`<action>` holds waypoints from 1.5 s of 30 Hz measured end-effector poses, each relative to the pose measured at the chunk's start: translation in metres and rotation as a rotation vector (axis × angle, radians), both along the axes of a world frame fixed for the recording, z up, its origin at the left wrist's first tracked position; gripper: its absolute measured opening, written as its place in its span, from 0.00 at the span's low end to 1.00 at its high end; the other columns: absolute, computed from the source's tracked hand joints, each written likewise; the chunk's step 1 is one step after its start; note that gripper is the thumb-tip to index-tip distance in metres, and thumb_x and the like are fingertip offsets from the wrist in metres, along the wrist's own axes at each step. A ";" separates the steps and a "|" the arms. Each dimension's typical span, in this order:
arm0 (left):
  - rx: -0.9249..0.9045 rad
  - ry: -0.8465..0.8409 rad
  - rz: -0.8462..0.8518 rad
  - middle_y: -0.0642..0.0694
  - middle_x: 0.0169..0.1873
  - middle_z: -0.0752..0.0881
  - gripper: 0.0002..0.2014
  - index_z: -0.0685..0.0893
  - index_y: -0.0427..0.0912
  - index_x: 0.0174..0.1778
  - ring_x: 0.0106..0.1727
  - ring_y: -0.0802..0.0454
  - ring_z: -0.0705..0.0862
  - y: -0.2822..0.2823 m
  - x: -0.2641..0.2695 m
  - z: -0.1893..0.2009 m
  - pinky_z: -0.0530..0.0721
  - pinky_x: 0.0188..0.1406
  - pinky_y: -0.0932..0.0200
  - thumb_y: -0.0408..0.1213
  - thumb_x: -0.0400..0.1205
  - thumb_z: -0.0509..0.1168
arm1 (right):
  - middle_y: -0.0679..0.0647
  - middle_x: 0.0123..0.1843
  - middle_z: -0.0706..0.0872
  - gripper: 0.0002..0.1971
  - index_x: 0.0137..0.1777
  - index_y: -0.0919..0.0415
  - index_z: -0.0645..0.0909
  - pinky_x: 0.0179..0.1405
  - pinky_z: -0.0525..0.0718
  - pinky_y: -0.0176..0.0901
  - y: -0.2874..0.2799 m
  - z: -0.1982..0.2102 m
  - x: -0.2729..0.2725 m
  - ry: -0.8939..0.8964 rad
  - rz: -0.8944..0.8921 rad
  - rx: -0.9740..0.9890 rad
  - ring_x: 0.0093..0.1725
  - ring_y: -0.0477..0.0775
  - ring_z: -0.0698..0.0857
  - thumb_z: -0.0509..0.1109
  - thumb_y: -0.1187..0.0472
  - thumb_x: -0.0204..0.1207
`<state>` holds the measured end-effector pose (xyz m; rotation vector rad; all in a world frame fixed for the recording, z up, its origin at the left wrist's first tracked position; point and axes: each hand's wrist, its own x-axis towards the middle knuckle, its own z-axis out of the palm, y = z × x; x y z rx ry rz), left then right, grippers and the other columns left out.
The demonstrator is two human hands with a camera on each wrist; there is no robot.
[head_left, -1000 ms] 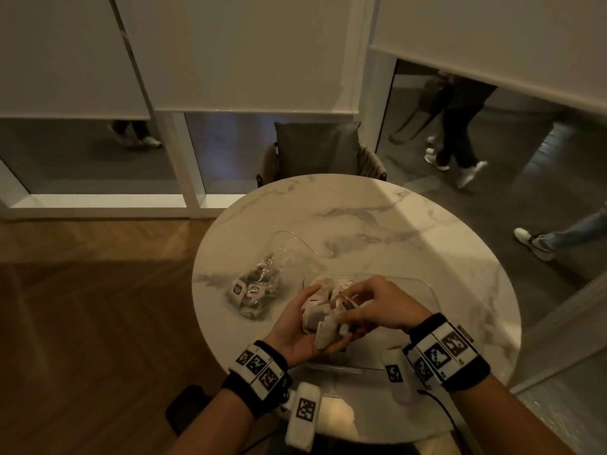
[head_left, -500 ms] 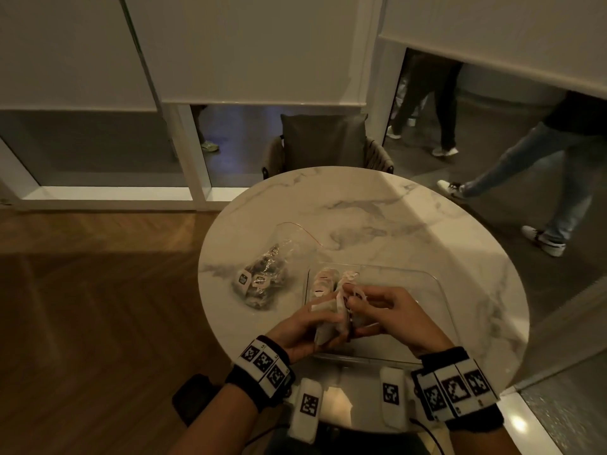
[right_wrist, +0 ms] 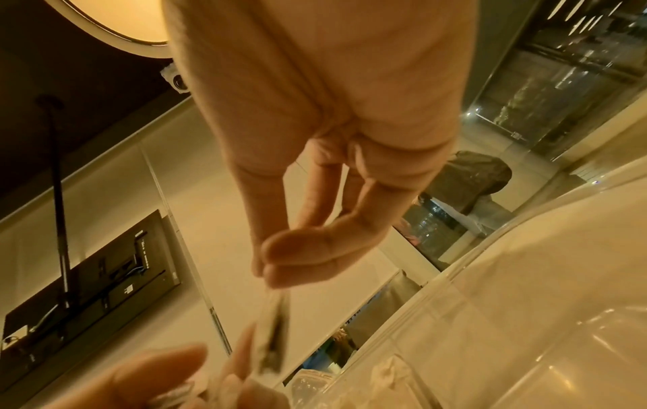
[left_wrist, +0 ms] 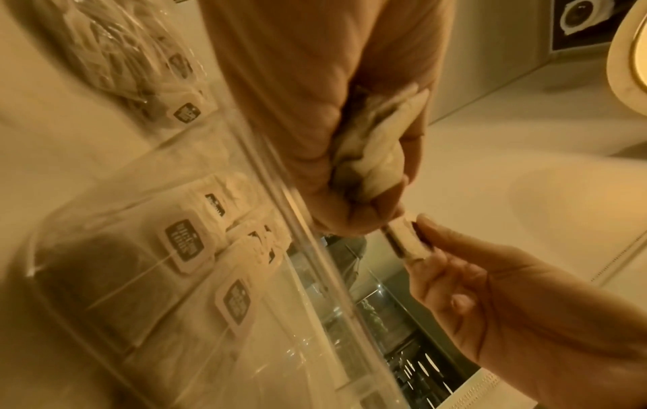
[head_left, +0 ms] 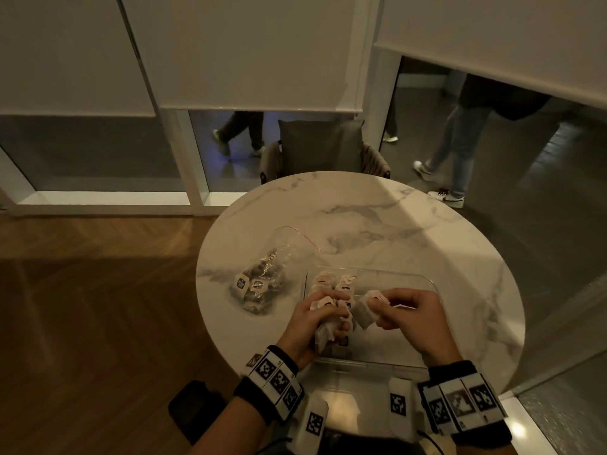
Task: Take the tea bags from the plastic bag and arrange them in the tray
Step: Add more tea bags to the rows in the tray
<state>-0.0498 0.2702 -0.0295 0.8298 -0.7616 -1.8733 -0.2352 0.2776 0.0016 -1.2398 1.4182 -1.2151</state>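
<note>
Head view first, working left to right: my plastic bag [head_left: 262, 279] lies on the round marble table [head_left: 377, 221] at about nine o'clock from the tray, its mouth open toward twelve o'clock, with more tea bags [head_left: 251, 285] bunched inside and two paper tags showing at its near end. Just beside it, to three o'clock, sits the clear tray [head_left: 423, 284]. A few tea bags [head_left: 331, 280] already lie along its left side, tags up — the left wrist view shows them through the clear wall, strings trailing.

My left hand [head_left: 315, 323] hovers over the tray's near-left corner, fingers curled tight round a crumpled bunch of tea bags [head_left: 323, 333]; the left wrist view shows the white paper squeezed in my fist. My right hand [head_left: 410, 318] is just at three o'clock of it, over the middle of the tray, thumb and fingertips [right_wrist: 297, 265] pinching one single tea bag [head_left: 363, 311] by its top edge so it hangs down edge-on in the right wrist view. Both hands are near each other but apart — I cannot tell whether a string links them.

At twelve o'clock beyond the table stands a chair [head_left: 323, 149] with a dark cushion.
</note>
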 end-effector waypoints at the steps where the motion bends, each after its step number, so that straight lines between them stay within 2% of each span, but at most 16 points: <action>1: 0.019 -0.010 0.012 0.36 0.38 0.81 0.13 0.86 0.33 0.57 0.30 0.48 0.81 -0.001 0.000 0.000 0.77 0.22 0.63 0.20 0.79 0.65 | 0.61 0.34 0.91 0.08 0.46 0.69 0.91 0.28 0.84 0.36 0.001 0.001 0.002 -0.027 0.003 -0.016 0.28 0.54 0.88 0.81 0.67 0.69; 3: 0.057 0.007 0.012 0.39 0.36 0.81 0.16 0.86 0.34 0.64 0.30 0.50 0.79 -0.001 0.000 0.000 0.74 0.20 0.65 0.26 0.80 0.67 | 0.64 0.36 0.90 0.05 0.45 0.69 0.90 0.28 0.86 0.38 0.002 0.003 0.008 -0.084 -0.004 -0.047 0.30 0.59 0.90 0.80 0.69 0.70; 5: 0.067 -0.005 0.014 0.41 0.36 0.80 0.18 0.86 0.34 0.64 0.30 0.51 0.78 -0.002 -0.001 -0.002 0.74 0.20 0.67 0.32 0.78 0.70 | 0.66 0.37 0.90 0.03 0.43 0.69 0.89 0.30 0.88 0.42 0.004 0.003 0.015 -0.112 -0.001 -0.056 0.32 0.63 0.90 0.79 0.71 0.71; 8: 0.056 -0.041 0.042 0.39 0.40 0.81 0.19 0.86 0.35 0.64 0.29 0.52 0.78 -0.001 -0.002 -0.003 0.73 0.20 0.68 0.35 0.77 0.72 | 0.66 0.37 0.89 0.02 0.41 0.68 0.88 0.32 0.91 0.46 0.007 0.001 0.024 -0.133 0.044 -0.049 0.34 0.65 0.91 0.77 0.73 0.72; 10: 0.063 -0.038 0.048 0.39 0.42 0.81 0.17 0.88 0.36 0.61 0.29 0.52 0.78 -0.001 -0.003 -0.003 0.72 0.19 0.68 0.36 0.76 0.73 | 0.65 0.37 0.89 0.04 0.40 0.66 0.87 0.33 0.90 0.46 0.008 0.000 0.026 -0.129 0.068 -0.051 0.35 0.66 0.91 0.76 0.74 0.73; 13: 0.082 -0.037 0.047 0.39 0.38 0.80 0.09 0.88 0.36 0.53 0.29 0.51 0.78 -0.001 -0.002 -0.002 0.72 0.19 0.67 0.34 0.79 0.71 | 0.65 0.37 0.88 0.07 0.38 0.64 0.85 0.34 0.91 0.48 0.008 0.000 0.025 -0.119 0.066 -0.057 0.35 0.67 0.91 0.75 0.75 0.73; 17: 0.059 -0.029 0.052 0.40 0.38 0.83 0.13 0.84 0.33 0.56 0.30 0.51 0.79 0.001 0.001 -0.004 0.74 0.19 0.67 0.32 0.77 0.72 | 0.63 0.37 0.89 0.07 0.38 0.62 0.85 0.33 0.91 0.51 0.008 -0.003 0.023 -0.094 0.003 -0.053 0.35 0.63 0.91 0.79 0.71 0.69; 21: 0.034 -0.037 0.062 0.40 0.38 0.84 0.11 0.85 0.35 0.51 0.31 0.51 0.79 0.002 0.000 -0.006 0.74 0.21 0.68 0.31 0.74 0.73 | 0.54 0.34 0.90 0.04 0.40 0.58 0.88 0.28 0.86 0.40 0.010 -0.007 0.023 -0.018 0.021 -0.075 0.32 0.53 0.89 0.79 0.66 0.71; 23: 0.020 -0.033 0.056 0.40 0.37 0.85 0.08 0.87 0.35 0.49 0.32 0.51 0.79 0.002 0.001 -0.005 0.74 0.22 0.68 0.31 0.75 0.72 | 0.51 0.33 0.89 0.03 0.41 0.56 0.88 0.26 0.84 0.39 0.010 -0.008 0.022 0.049 0.051 -0.070 0.32 0.50 0.88 0.79 0.64 0.72; 26: 0.023 -0.053 0.048 0.39 0.38 0.85 0.08 0.87 0.35 0.49 0.32 0.51 0.80 0.001 0.003 -0.006 0.74 0.22 0.67 0.31 0.75 0.72 | 0.52 0.33 0.89 0.03 0.40 0.56 0.88 0.26 0.83 0.39 0.009 -0.010 0.021 0.082 0.078 -0.051 0.32 0.51 0.87 0.79 0.64 0.72; 29: 0.029 -0.059 0.045 0.38 0.39 0.83 0.08 0.86 0.35 0.49 0.32 0.51 0.79 0.000 0.002 -0.007 0.74 0.21 0.67 0.30 0.75 0.73 | 0.52 0.34 0.89 0.02 0.42 0.58 0.88 0.25 0.82 0.35 0.010 -0.012 0.022 0.109 0.037 -0.050 0.32 0.48 0.87 0.79 0.64 0.73; 32: 0.053 -0.011 0.071 0.36 0.39 0.82 0.08 0.84 0.33 0.50 0.31 0.50 0.78 0.000 0.002 -0.007 0.72 0.20 0.67 0.28 0.77 0.70 | 0.54 0.33 0.90 0.03 0.43 0.62 0.88 0.26 0.81 0.38 0.010 -0.009 0.021 0.066 0.103 -0.022 0.29 0.50 0.86 0.79 0.65 0.72; 35: 0.070 0.018 0.095 0.36 0.39 0.82 0.13 0.83 0.32 0.54 0.31 0.50 0.77 0.000 0.001 -0.007 0.71 0.20 0.67 0.29 0.75 0.72 | 0.54 0.30 0.89 0.04 0.42 0.65 0.89 0.27 0.81 0.37 0.004 0.004 0.014 0.056 0.088 -0.029 0.27 0.50 0.86 0.81 0.67 0.69; 40: 0.090 0.092 0.138 0.40 0.36 0.80 0.14 0.86 0.34 0.53 0.30 0.50 0.77 0.000 0.001 -0.005 0.70 0.19 0.67 0.32 0.71 0.73 | 0.55 0.30 0.90 0.05 0.39 0.67 0.89 0.31 0.86 0.34 -0.024 0.041 -0.004 0.283 0.117 -0.083 0.28 0.49 0.89 0.83 0.68 0.67; 42: 0.111 0.107 0.136 0.41 0.35 0.81 0.15 0.87 0.35 0.54 0.30 0.51 0.78 -0.001 0.001 -0.003 0.71 0.19 0.67 0.35 0.72 0.73 | 0.53 0.32 0.91 0.05 0.40 0.63 0.90 0.33 0.87 0.34 -0.049 0.051 -0.014 0.544 0.176 -0.077 0.30 0.48 0.89 0.82 0.63 0.70; 45: 0.153 0.099 0.118 0.43 0.36 0.82 0.13 0.87 0.36 0.51 0.30 0.52 0.78 -0.001 0.001 -0.003 0.71 0.18 0.67 0.38 0.75 0.72 | 0.52 0.40 0.91 0.06 0.44 0.60 0.90 0.37 0.82 0.30 -0.083 0.053 -0.017 1.010 0.376 0.018 0.34 0.44 0.86 0.79 0.58 0.73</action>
